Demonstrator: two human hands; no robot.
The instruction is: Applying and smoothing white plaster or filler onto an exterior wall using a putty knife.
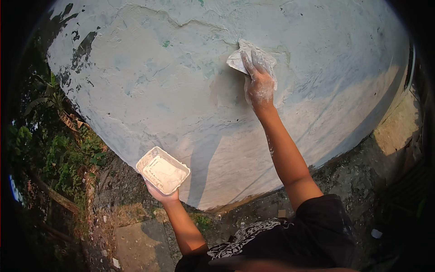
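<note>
My right hand (260,86), white with paste over the fingers and knuckles, presses a flat, paste-caked white piece (238,60) with ragged corners against the wall (172,86). Whether that piece is a cloth or a stiff scraper I cannot tell. Grey-white paste covers the wall unevenly, with ridges, green flecks and a darker, damp-looking patch just below the right hand. Lower left, my left hand (162,196) holds up a shallow rectangular white tub (164,173) from beneath. Paste coats its inside and rim, and most of the left hand's fingers are hidden under it.
Green plants (65,152) grow beside the wall's left edge. Along its foot runs rough, dark ground with rubble and a concrete slab (142,242). A small white scrap (376,233) lies at the lower right. Dark bare patches show at the wall's upper left.
</note>
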